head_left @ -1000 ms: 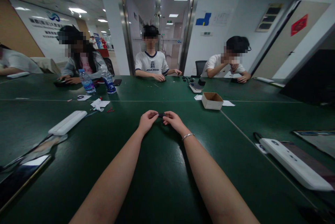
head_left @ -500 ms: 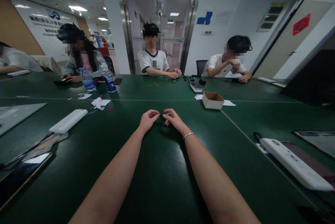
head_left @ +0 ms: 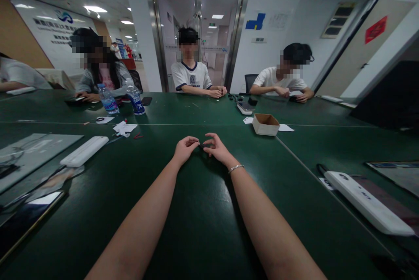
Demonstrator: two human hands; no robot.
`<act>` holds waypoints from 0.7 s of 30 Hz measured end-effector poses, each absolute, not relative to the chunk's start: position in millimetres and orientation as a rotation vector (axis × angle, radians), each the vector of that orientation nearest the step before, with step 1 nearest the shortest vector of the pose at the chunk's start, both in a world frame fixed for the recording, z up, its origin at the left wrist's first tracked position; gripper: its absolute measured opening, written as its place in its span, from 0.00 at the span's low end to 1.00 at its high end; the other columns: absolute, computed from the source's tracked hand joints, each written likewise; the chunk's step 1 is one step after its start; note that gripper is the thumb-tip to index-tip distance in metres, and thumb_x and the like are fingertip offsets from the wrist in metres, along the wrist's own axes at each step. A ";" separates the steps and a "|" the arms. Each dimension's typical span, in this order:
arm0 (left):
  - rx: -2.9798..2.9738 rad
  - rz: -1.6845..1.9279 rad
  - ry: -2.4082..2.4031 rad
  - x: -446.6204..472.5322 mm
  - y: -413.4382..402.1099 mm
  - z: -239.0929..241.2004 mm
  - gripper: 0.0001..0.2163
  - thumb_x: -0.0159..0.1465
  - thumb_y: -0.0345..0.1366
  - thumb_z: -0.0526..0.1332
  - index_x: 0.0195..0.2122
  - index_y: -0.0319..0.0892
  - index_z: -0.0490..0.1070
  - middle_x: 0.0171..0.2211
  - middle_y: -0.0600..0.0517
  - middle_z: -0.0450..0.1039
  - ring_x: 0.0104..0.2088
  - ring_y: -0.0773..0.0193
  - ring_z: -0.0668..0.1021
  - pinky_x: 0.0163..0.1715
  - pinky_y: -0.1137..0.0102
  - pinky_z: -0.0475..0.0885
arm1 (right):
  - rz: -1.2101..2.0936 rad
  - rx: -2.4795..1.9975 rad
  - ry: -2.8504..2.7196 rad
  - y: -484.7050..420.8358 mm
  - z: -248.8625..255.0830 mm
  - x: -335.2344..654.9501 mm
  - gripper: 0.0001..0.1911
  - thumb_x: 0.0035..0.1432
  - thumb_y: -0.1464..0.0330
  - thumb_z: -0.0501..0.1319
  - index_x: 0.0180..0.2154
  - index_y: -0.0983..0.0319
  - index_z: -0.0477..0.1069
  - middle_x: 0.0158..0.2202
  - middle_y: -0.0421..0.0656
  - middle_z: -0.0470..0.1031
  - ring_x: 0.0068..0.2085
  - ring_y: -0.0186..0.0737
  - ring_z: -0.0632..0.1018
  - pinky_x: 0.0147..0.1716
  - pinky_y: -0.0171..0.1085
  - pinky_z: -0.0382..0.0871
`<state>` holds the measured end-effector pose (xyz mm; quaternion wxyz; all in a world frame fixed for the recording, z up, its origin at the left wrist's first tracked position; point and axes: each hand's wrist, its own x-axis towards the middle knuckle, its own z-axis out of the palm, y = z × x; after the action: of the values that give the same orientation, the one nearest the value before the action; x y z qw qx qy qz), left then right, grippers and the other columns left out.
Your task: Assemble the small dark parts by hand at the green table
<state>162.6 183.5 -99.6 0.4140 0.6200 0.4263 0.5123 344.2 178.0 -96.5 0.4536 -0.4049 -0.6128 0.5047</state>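
A small black object (head_left: 202, 145), too small to name, is held just above the green table (head_left: 203, 210) in front of me. My left hand (head_left: 185, 148) pinches its left end between thumb and fingertips. On the other side, my right hand (head_left: 218, 148) has its thumb and a finger at the right end, with the index finger raised and curved above it. A silver bracelet (head_left: 236, 168) circles my right wrist. My fingers partly hide the object.
An open box (head_left: 266, 125) stands beyond my right hand. White power banks lie at left (head_left: 84, 151) and right (head_left: 368, 201). Paper scraps (head_left: 124, 128) and two water bottles (head_left: 108, 99) are at far left. Several people sit across the table.
My right index finger has lifted and more of the black object shows. At left, a pale board with cables reaches further right. The person at far right has lowered a hand from the face.
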 end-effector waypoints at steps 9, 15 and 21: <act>1.532 1.294 1.102 160.3 184.3 -99.9 0.11 0.55 0.39 0.64 0.36 0.39 0.73 0.31 0.49 0.76 0.33 0.62 0.77 0.39 0.65 0.72 | 1.225 -1.042 -1.546 177.3 -95.4 344.7 0.18 0.55 0.63 0.62 0.46 0.61 0.64 0.32 0.38 0.71 0.20 0.27 0.68 0.20 0.29 0.63; 1.513 1.274 1.078 161.2 181.5 -95.9 0.09 0.54 0.38 0.64 0.34 0.39 0.72 0.29 0.51 0.74 0.31 0.64 0.76 0.38 0.66 0.72 | 1.280 -1.032 -1.478 178.5 -97.4 346.8 0.30 0.48 0.65 0.68 0.52 0.58 0.59 0.37 0.38 0.70 0.22 0.27 0.71 0.25 0.31 0.68; 1.498 1.275 1.002 161.5 180.7 -93.3 0.08 0.54 0.38 0.63 0.32 0.41 0.69 0.28 0.53 0.72 0.30 0.66 0.75 0.37 0.68 0.71 | 1.288 -0.977 -1.484 177.1 -94.3 346.3 0.30 0.44 0.69 0.68 0.49 0.57 0.60 0.37 0.36 0.70 0.24 0.28 0.72 0.26 0.32 0.69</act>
<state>161.5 180.7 -93.3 0.4503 0.6059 0.4051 0.5158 346.3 177.1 -94.3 0.4560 -0.3964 -0.6019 0.5222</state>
